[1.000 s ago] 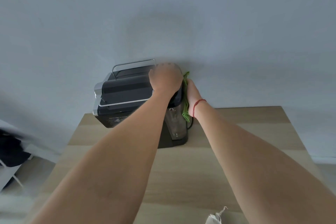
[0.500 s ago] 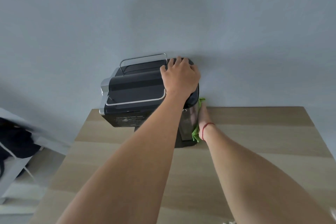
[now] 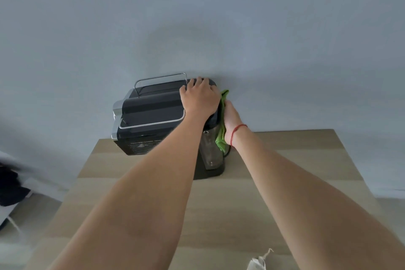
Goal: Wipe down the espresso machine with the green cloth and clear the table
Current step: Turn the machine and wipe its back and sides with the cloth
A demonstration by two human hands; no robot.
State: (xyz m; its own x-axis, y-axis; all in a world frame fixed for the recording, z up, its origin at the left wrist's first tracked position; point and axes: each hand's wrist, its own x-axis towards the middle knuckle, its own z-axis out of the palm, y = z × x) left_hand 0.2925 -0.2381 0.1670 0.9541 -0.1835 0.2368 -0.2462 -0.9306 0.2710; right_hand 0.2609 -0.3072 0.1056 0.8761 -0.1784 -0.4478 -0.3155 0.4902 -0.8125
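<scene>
A black espresso machine (image 3: 151,114) with chrome rails stands at the far edge of the wooden table (image 3: 295,166), against the wall. My left hand (image 3: 200,98) lies flat on the machine's top right corner, fingers spread over it. My right hand (image 3: 231,116), with a red string on the wrist, presses the green cloth (image 3: 221,129) against the machine's right side, near the top of the clear water tank (image 3: 211,149). Most of the cloth is hidden between my palm and the machine.
A white scrap with a string (image 3: 259,261) lies at the table's near edge. A grey wall rises right behind the machine. Dark items (image 3: 11,188) sit on the floor to the left of the table.
My right hand has slid the green cloth back up the machine's right side after dipping low half a second ago. My left hand stays on top of the machine.
</scene>
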